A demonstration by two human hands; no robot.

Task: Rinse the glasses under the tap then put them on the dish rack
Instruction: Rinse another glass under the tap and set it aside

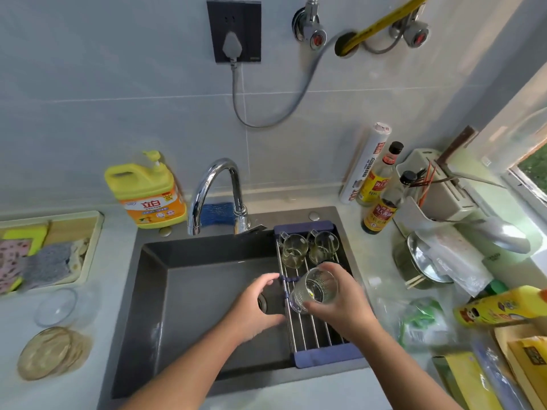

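Grey tiles back a dark sink [154, 291], its right side spanned by the dish rack [325, 353]. In the head view, a ribbed glass [313, 290] is gripped above the rack by the right hand [343, 306], fingers curled round it, long axis tilted leftward. The tap [219, 190] is set well left and beyond; the left hand [257, 306], loosely curled and empty, is nearer it.

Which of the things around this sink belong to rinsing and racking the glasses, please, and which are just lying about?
In the job:
- glass, gripped by the right hand
- two glass cups already on the dish rack
- tap
- sink

Lying about:
- detergent jug
- sauce bottles
- sponges on the tray
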